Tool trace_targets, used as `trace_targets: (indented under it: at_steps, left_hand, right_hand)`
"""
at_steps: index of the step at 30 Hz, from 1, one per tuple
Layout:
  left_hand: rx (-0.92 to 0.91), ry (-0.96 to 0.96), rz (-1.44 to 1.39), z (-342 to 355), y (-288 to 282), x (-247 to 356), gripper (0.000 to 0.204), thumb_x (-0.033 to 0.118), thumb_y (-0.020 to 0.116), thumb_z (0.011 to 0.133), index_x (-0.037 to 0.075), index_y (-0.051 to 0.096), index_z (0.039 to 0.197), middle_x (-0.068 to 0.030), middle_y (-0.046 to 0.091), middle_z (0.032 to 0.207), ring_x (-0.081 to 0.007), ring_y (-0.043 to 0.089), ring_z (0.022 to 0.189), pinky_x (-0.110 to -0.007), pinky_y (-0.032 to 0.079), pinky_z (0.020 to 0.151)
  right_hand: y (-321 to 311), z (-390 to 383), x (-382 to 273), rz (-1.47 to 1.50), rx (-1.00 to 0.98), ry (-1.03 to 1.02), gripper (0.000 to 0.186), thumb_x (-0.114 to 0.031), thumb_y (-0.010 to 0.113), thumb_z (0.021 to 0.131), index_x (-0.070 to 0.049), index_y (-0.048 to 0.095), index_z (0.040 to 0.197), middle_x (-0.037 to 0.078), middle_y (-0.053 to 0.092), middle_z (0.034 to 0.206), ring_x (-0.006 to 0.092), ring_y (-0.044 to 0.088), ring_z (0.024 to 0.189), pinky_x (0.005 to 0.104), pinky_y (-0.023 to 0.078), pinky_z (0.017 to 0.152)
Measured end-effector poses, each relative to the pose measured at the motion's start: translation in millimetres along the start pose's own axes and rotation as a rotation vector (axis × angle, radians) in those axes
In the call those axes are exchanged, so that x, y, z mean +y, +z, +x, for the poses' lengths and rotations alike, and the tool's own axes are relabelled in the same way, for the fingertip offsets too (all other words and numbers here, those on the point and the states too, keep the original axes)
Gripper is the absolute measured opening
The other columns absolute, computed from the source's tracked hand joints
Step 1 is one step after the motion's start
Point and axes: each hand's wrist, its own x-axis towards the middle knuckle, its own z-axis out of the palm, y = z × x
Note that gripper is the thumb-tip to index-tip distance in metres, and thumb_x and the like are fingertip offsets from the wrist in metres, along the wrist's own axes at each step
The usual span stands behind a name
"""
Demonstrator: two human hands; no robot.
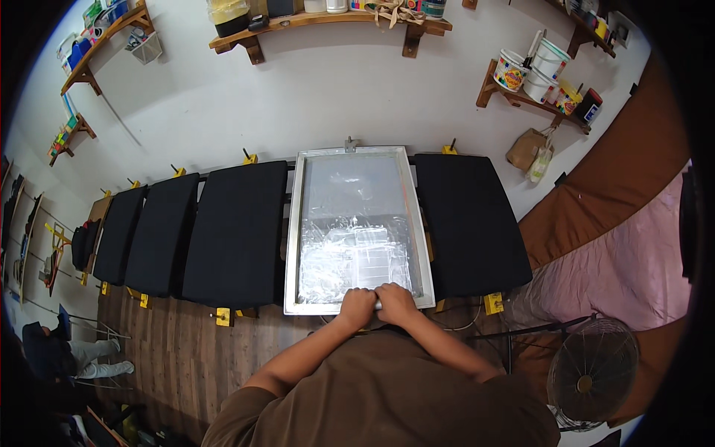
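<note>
A silk screen in a pale metal frame (293,246) lies over the row of boards in front of me. White ink smears cover the nearer half of its mesh (354,253); the farther half looks grey and smoother. My left hand (359,304) is closed at the middle of the frame's near rail. Right beside it, my right hand (397,299) is closed on the same rail, knuckles up. The undersides of my fingers are hidden. At the far end, a metal clamp (351,144) meets the frame.
Black-covered boards (237,231) stand left of the screen, another black board (473,223) right. Yellow brackets (223,316) stick out at their ends. A fan (593,372) stands at lower right. Wall shelves (328,33) hold tubs. Someone in pale trousers (93,359) is at far left.
</note>
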Motion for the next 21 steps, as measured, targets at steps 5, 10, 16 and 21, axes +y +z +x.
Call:
trace_targets:
  at_steps: [5,10,16,21]
  left_hand:
    - [-0.271,-0.164,-0.037,54,-54,-14,0.022,0.02,0.073,0.072,0.009,0.077,0.091,-0.0196,0.073,0.092,-0.0356,0.073,0.086,-0.045,0.061,0.076]
    - [-0.146,-0.181,-0.007,97,-50,-47,0.016,0.013,0.069,0.073,0.008,0.075,0.086,-0.0192,0.074,0.092,-0.0352,0.073,0.086,-0.044,0.06,0.078]
    - [0.103,-0.083,-0.074,38,3,-28,0.021,0.014,0.073,0.066,0.006,0.07,0.085,-0.0181,0.069,0.084,-0.0344,0.069,0.077,-0.046,0.056,0.072]
    - [-0.117,-0.101,-0.075,30,-27,-10,0.018,0.015,0.074,0.064,0.006,0.071,0.08,-0.0184,0.069,0.084,-0.0348,0.069,0.077,-0.045,0.057,0.07]
  right_hand:
    - [-38,59,21,-0.074,-0.291,-0.042,0.032,-0.019,0.072,0.067,-0.003,0.076,0.095,0.025,0.071,0.089,0.0401,0.07,0.085,0.0474,0.057,0.08]
    - [-36,102,47,0.024,-0.109,-0.012,0.021,-0.015,0.073,0.069,-0.002,0.074,0.086,0.021,0.071,0.089,0.0384,0.07,0.087,0.0463,0.057,0.081]
    - [21,38,30,-0.063,0.101,-0.01,0.027,-0.008,0.071,0.07,-0.004,0.066,0.096,0.014,0.066,0.101,0.0357,0.063,0.102,0.0463,0.054,0.088]
    - [6,31,22,-0.092,-0.072,0.017,0.024,-0.005,0.07,0.069,-0.002,0.068,0.093,0.017,0.067,0.097,0.0378,0.065,0.097,0.0472,0.055,0.085]
